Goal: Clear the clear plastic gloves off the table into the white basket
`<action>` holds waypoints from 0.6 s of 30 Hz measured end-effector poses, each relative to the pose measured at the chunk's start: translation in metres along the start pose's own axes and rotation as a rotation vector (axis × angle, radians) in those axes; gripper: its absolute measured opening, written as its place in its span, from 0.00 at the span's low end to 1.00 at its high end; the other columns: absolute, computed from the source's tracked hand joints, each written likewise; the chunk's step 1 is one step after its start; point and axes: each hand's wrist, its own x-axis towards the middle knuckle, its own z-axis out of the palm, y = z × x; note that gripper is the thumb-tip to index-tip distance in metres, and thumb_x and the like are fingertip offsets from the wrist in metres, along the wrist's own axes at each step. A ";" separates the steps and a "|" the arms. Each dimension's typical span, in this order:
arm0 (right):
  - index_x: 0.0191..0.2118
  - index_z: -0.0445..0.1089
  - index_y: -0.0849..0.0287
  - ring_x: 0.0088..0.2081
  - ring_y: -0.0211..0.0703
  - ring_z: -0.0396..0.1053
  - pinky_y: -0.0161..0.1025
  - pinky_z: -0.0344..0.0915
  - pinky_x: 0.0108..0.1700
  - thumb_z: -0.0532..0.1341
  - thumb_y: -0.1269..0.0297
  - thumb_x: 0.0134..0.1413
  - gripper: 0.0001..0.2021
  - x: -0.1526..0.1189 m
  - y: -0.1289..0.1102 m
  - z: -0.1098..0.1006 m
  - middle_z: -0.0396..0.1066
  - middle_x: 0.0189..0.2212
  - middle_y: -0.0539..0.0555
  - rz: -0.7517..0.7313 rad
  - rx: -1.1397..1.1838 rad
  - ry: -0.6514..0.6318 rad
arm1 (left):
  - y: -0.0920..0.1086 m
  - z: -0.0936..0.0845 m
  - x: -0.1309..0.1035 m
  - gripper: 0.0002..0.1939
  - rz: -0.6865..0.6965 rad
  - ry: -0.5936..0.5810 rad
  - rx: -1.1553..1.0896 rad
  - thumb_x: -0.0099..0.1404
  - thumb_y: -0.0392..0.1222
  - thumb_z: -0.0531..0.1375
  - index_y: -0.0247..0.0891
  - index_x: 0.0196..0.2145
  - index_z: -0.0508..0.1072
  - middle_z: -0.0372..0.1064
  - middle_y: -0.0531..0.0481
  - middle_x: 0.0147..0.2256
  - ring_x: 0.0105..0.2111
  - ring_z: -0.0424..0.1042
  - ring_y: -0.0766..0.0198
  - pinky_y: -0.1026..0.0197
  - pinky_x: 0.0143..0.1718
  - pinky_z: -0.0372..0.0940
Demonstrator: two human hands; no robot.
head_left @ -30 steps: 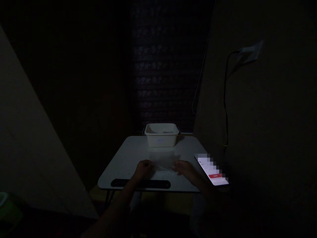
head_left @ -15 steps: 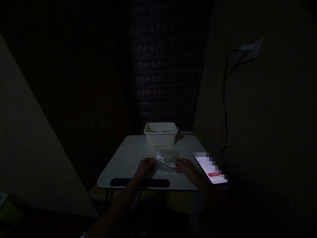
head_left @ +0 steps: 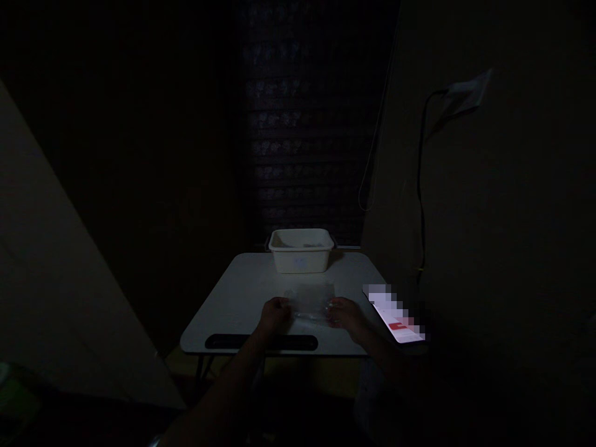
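Table (head_left: 237,292): pale, rounded corners, dark slot along near edge; room dim. Left hand (head_left: 275,314) and right hand (head_left: 343,313) each grip clear plastic bag (head_left: 311,301).

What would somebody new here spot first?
Probably the glowing screen at the table's right edge, bright in this dark room. Next might come the white tub at the back of the table, then the clear plastic between the left hand and right hand.

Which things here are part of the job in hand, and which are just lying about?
Part of it:
- left hand and right hand
- clear plastic between them
- table
- white tub, perhaps

Apparently just about:
- lit phone
- wall cord
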 end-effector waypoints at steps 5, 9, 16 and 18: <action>0.28 0.57 0.60 0.19 0.34 0.61 0.36 0.61 0.23 0.54 0.74 0.29 0.12 -0.008 -0.006 0.002 0.61 0.18 0.46 0.012 0.010 -0.011 | 0.005 0.002 -0.005 0.09 -0.035 0.018 0.019 0.43 0.29 0.54 0.34 0.25 0.61 0.59 0.59 0.14 0.14 0.60 0.73 0.70 0.15 0.56; 0.33 0.54 0.59 0.18 0.33 0.61 0.36 0.60 0.21 0.53 0.74 0.29 0.17 -0.012 -0.008 0.004 0.59 0.16 0.44 0.035 -0.034 -0.017 | 0.005 0.005 -0.006 0.12 -0.057 0.030 0.019 0.43 0.29 0.54 0.34 0.30 0.60 0.60 0.58 0.15 0.14 0.61 0.72 0.69 0.16 0.57; 0.35 0.53 0.58 0.17 0.32 0.58 0.30 0.55 0.16 0.52 0.76 0.28 0.20 -0.006 -0.003 0.002 0.57 0.16 0.43 -0.021 -0.221 0.035 | 0.001 0.000 0.000 0.11 -0.012 0.078 0.152 0.44 0.27 0.53 0.34 0.29 0.60 0.60 0.58 0.16 0.15 0.61 0.73 0.69 0.18 0.58; 0.36 0.54 0.58 0.15 0.30 0.57 0.28 0.52 0.13 0.52 0.75 0.28 0.20 -0.001 0.002 0.000 0.57 0.16 0.43 -0.052 -0.317 0.058 | 0.001 -0.002 0.000 0.11 -0.007 0.072 0.182 0.44 0.27 0.53 0.34 0.29 0.61 0.61 0.57 0.16 0.16 0.62 0.72 0.69 0.18 0.58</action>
